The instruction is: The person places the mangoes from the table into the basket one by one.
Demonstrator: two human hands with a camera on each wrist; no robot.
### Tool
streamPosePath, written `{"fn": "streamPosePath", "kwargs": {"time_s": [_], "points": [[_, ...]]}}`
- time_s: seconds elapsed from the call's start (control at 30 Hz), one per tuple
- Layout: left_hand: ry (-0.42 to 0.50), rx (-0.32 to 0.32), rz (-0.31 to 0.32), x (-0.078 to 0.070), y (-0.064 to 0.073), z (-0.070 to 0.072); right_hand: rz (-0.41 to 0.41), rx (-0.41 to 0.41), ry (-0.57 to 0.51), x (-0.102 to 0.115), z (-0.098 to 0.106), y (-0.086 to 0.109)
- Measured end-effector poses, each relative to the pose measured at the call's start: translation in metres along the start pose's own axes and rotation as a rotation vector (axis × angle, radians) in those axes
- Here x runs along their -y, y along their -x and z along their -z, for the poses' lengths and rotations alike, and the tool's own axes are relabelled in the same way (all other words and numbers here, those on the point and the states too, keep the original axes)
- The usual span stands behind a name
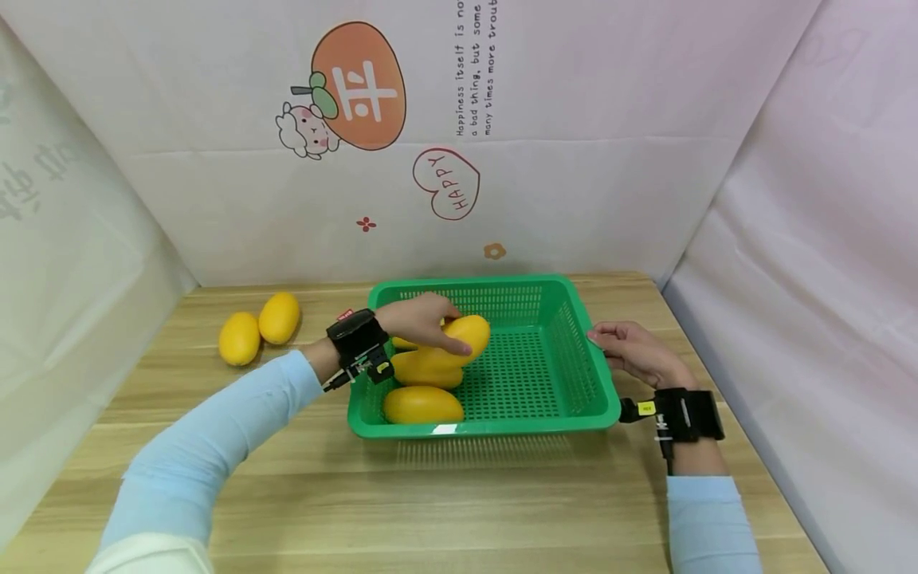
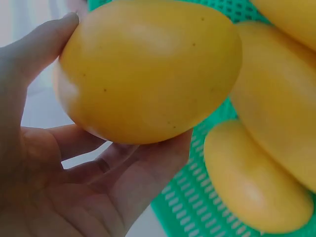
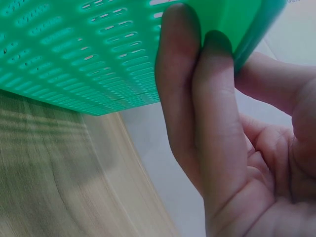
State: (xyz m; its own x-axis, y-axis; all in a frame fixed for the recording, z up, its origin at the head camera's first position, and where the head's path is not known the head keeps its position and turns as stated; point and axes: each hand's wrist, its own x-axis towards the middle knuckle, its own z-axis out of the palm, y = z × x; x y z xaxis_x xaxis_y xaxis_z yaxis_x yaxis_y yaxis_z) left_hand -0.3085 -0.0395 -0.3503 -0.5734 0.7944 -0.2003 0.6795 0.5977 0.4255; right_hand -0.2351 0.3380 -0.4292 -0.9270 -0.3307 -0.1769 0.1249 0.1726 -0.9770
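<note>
Over the left half of a green plastic basket (image 1: 495, 430), my left hand (image 1: 423, 317) grips a yellow mango (image 1: 471, 335) between thumb and fingers. The left wrist view shows the held mango (image 2: 148, 69) up close, smooth with a few dark specks. Beneath it, more mangoes lie in the basket's left side, one of them (image 1: 423, 405) along the near wall. At the basket's right side, my right hand (image 1: 638, 351) pinches the rim, with the thumb on one side and two fingers (image 3: 217, 113) against the slotted outer wall.
Two more mangoes, a nearer one (image 1: 240, 339) and a farther one (image 1: 280, 317), lie on the wooden table (image 1: 344, 510) left of the basket. A printed white cloth (image 1: 574, 199) hangs behind the table, with cloth on both sides too.
</note>
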Motion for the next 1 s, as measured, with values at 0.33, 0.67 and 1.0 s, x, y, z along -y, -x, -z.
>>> {"fn": "streamPosePath", "kwargs": {"time_s": [0.33,0.67,1.0], "points": [[-0.064,0.110,-0.160,-0.026,-0.024,-0.023,0.002,0.012,0.001,0.002,0.001,-0.002],[-0.083,0.203,-0.155,-0.046,-0.044,-0.040,0.004,0.012,0.019,0.000,0.001,0.000],[-0.126,0.304,-0.118,-0.052,-0.058,-0.058,0.008,0.012,0.012,-0.002,0.001,-0.001]]}}
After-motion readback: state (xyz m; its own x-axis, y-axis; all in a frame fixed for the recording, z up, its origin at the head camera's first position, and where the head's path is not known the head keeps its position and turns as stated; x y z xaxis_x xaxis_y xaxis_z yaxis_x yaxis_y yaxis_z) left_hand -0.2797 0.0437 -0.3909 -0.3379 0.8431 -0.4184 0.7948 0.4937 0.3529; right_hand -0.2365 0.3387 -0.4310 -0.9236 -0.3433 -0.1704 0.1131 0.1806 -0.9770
